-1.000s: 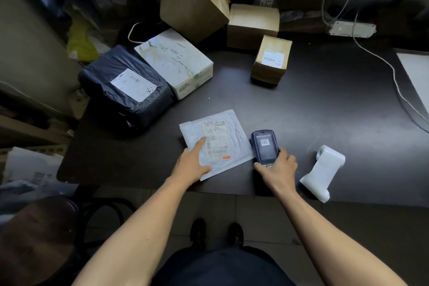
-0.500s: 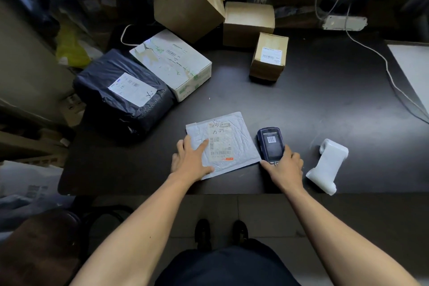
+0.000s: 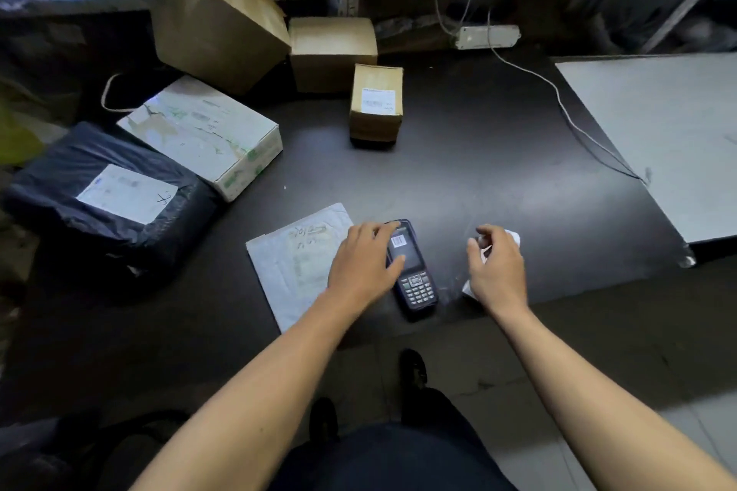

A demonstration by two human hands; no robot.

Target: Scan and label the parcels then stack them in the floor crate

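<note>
A white padded envelope (image 3: 293, 265) with a shipping label lies flat near the front edge of the dark table (image 3: 498, 171). Right beside it lies the dark handheld scanner (image 3: 416, 285), keypad toward me. My left hand (image 3: 365, 265) reaches across the envelope's right edge and grips the scanner's upper end, fingers over the top and thumb on the screen. My right hand (image 3: 498, 271) curls around the white label roll (image 3: 514, 238), which it mostly hides. Other parcels wait further back: a black poly bag (image 3: 60, 179), a white box (image 3: 199, 132) and a small labelled brown box (image 3: 375, 108).
Two larger brown boxes (image 3: 331, 52) (image 3: 215, 16) lean by the shelf at the back. A power strip (image 3: 486, 37) and its cable (image 3: 566, 116) run across the table's right side to a grey board (image 3: 658, 139). My shoes stand on the floor below the table's front edge.
My left hand has left the envelope and moved right onto the scanner. My right hand has let go of the scanner and moved right onto the label roll.
</note>
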